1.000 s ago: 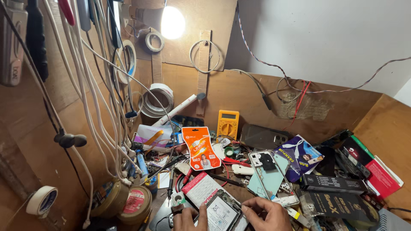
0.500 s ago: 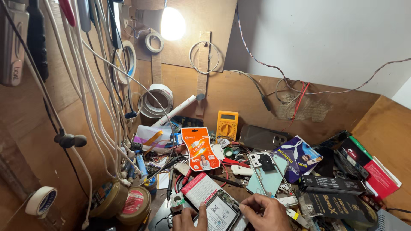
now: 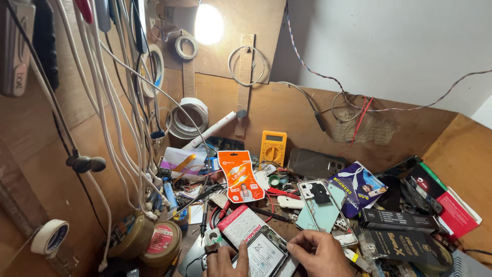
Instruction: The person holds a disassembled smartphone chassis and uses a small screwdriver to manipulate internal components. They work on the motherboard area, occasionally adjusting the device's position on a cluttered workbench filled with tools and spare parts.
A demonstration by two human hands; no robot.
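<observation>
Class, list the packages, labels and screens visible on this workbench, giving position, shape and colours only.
Orange blister pack: bench centre, flat rectangle, orange and white.
Yellow multimeter: against the back board, grey screen.
Blue pouch: right of centre, blue and white.
Black boxes: right, long, dark.
Red box: far right.

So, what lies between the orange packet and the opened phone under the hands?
In the head view, a white-and-red flat packet lies between the orange packet and the opened phone; it touches the phone's upper left edge.

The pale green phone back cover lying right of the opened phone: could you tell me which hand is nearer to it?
Right. The right hand lies just below the pale green phone back cover; the left hand is farther left, across the opened phone.
</observation>
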